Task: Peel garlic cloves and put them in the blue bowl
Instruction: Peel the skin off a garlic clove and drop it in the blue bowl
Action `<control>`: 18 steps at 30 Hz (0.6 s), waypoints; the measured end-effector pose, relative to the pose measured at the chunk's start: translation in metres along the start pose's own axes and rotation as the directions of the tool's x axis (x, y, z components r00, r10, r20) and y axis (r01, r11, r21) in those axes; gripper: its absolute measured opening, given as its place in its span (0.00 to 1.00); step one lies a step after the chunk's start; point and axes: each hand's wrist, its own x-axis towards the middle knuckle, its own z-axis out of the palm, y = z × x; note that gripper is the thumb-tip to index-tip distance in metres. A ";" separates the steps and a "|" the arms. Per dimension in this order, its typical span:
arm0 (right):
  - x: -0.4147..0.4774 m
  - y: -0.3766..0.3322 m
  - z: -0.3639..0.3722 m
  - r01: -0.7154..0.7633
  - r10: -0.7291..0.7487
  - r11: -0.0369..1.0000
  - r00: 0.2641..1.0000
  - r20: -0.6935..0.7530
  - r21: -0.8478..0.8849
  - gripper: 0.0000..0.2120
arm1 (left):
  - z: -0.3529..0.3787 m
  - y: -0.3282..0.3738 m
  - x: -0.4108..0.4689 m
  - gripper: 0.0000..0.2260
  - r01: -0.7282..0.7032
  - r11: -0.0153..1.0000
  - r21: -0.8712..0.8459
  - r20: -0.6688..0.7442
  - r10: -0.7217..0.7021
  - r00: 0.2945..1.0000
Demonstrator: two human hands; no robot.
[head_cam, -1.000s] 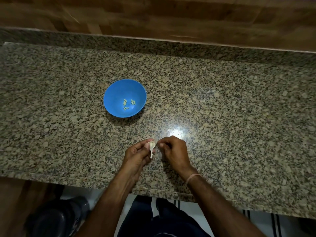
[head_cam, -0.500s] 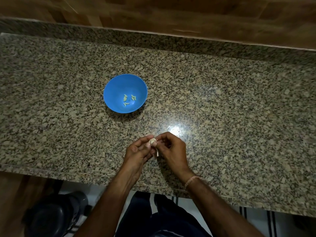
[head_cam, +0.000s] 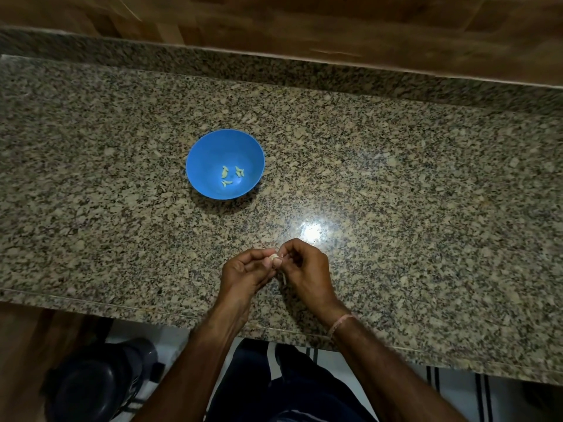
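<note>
- The clove (head_cam: 274,257) is pinched between the two hands, above the near part of the counter and well apart from the bowl.
- It looks tiny and light. It is probably firm under a dry, papery skin that tears easily.
- Once bare it will likely be smooth and a little slippery. A fingertip pinch across its flat sides seems the safest hold, with a nail working at one end.
- A thin pale strip of skin (head_cam: 284,278) hangs below the fingers. Whether it is attached to the clove cannot be told.
- The left hand (head_cam: 243,274) grasps the clove, fingers curled and thumb against it.
- The right hand (head_cam: 306,269) is curled too, its fingertips pinching at the clove's right side. Whether they grip skin or flesh is too small to tell.
- The bowl (head_cam: 207,156) stands upright ahead and to the left of the hands. A few peeled cloves (head_cam: 230,175) lie on its bottom.
- The bowl looks like light plastic, so a knock could slide it.
- The counter (head_cam: 426,178) is polished speckled granite, with a glare spot (head_cam: 311,231) just beyond the right hand.
- The surface is hard and slick, so a dropped clove would likely skid, and the pale flecks could hide scraps of skin.
- A granite upstand and a wood-patterned wall (head_cam: 335,22) run behind the counter.
- Below the near edge are dark trousers, a pale striped floor and a dark rounded object (head_cam: 91,385) that cannot be identified.
- A band (head_cam: 339,323) circles the right wrist.
</note>
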 end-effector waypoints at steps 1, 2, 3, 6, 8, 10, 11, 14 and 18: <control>0.000 0.003 0.000 0.003 -0.003 1.000 1.000 0.005 -0.016 0.05 | 0.000 -0.001 -0.001 0.07 0.002 1.000 0.018 -0.006 -0.002 1.000; -0.001 0.006 0.001 0.008 -0.008 0.999 1.000 0.007 -0.037 0.05 | 0.001 -0.002 -0.002 0.07 0.003 0.999 0.032 -0.012 -0.003 1.000; -0.001 0.008 0.002 0.010 -0.009 0.998 1.000 0.007 -0.060 0.06 | 0.001 -0.003 -0.003 0.07 0.005 0.999 0.041 -0.018 -0.004 1.000; -0.004 0.014 0.008 -0.004 0.004 0.995 1.000 0.005 -0.099 0.06 | 0.002 -0.006 -0.003 0.08 0.023 0.998 0.051 -0.044 -0.021 0.999; -0.007 0.014 0.012 0.007 -0.007 0.996 1.000 -0.007 -0.093 0.06 | 0.002 -0.005 -0.002 0.08 0.026 0.998 0.063 -0.055 -0.023 0.998; -0.009 0.010 0.014 0.021 -0.025 0.998 0.998 -0.052 -0.064 0.05 | 0.002 -0.002 0.000 0.07 0.036 0.998 0.052 -0.055 -0.033 0.998; -0.009 0.008 0.015 0.023 -0.027 0.999 0.996 -0.084 -0.045 0.04 | 0.002 0.000 0.002 0.07 0.046 0.998 0.034 -0.051 -0.045 0.998; -0.008 0.002 0.019 0.030 -0.041 0.997 0.982 -0.187 -0.065 0.04 | 0.003 0.002 0.008 0.06 0.079 0.997 0.011 -0.037 -0.079 0.996; -0.007 0.000 0.023 0.038 -0.088 0.978 0.967 -0.240 -0.204 0.05 | 0.002 0.008 0.019 0.07 -0.008 0.989 0.146 -0.072 0.019 0.997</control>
